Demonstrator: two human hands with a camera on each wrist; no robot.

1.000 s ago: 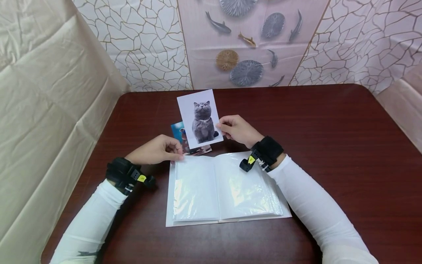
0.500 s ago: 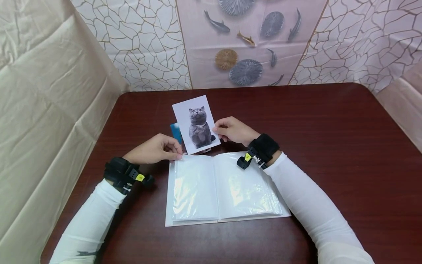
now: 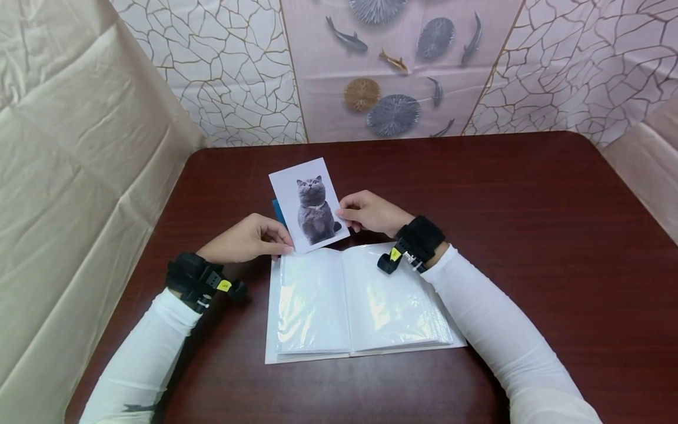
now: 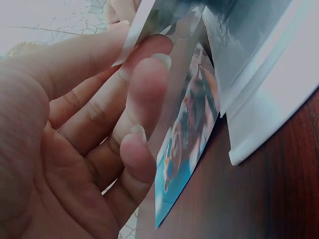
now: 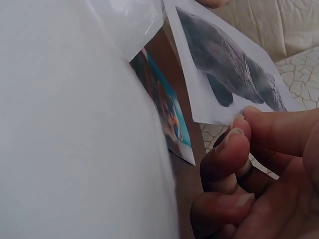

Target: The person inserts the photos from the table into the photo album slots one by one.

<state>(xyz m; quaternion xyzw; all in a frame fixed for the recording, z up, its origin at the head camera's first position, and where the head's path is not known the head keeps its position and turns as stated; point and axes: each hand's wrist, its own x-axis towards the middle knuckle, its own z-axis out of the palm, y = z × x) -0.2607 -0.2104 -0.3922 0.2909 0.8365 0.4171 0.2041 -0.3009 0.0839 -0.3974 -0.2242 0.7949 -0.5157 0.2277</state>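
Observation:
A white photo album lies spread on the table, its clear pockets shiny. At its upper left corner, my left hand pinches the clear pocket's edge between thumb and forefinger. My right hand holds a cat photo by its lower right edge, thumb on the front. The photo is tilted, its lower edge right at the top of the left page. Behind it lies a second photo with blue and colourful figures, mostly hidden in the head view.
The dark red-brown table extends to both sides of the album. Cream cloth hangs along the left, and a patterned cloth stands behind the far edge.
My right hand has brought the cat photo down and left to the top of the album's left page, covering more of the second photo. The left hand has stayed almost still.

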